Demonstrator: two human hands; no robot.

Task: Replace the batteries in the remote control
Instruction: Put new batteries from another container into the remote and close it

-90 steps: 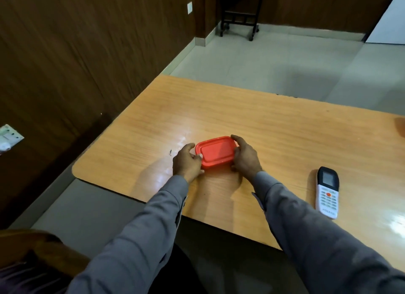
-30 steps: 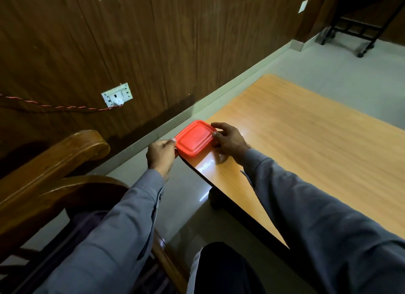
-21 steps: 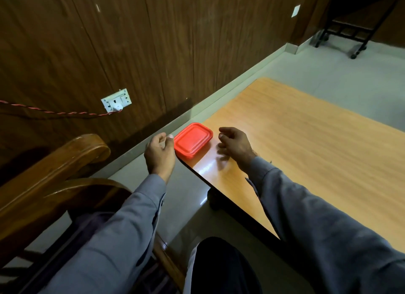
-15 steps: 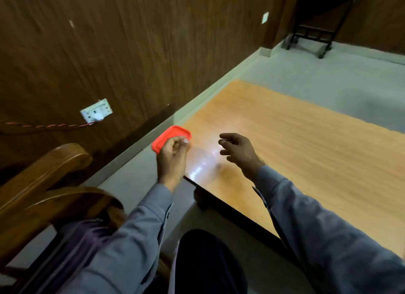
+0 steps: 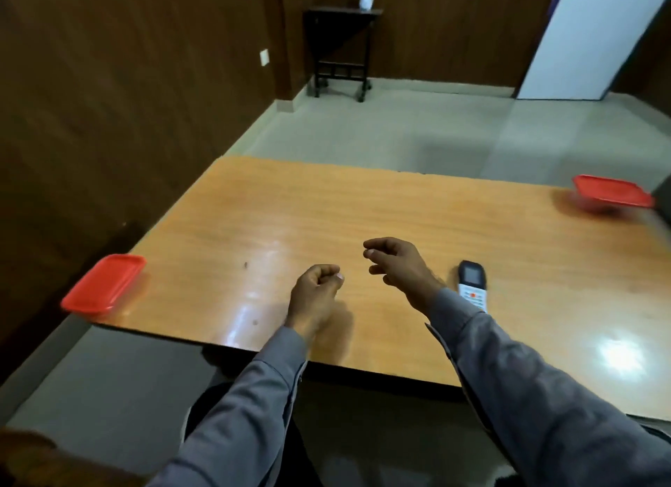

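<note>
A white remote control (image 5: 472,285) with a dark screen and an orange button lies on the wooden table (image 5: 363,210), partly hidden behind my right wrist. My right hand (image 5: 397,265) hovers just left of it, fingers loosely curled and apart, holding nothing. Further left, my left hand (image 5: 316,292) is curled into a loose fist above the table, with nothing visible in it. A red-lidded box (image 5: 103,283) sits at the table's near left corner. A second red-lidded box (image 5: 611,196) sits at the far right edge.
A dark wood-panelled wall runs along the left. Against the back wall stands a small black wheeled stand (image 5: 341,47) with a white cup on it. The table's front edge is close to my body.
Both hands have let go of the red box, which now rests at the table's left corner. My view has swung right, bringing the remote and the second box into sight.
</note>
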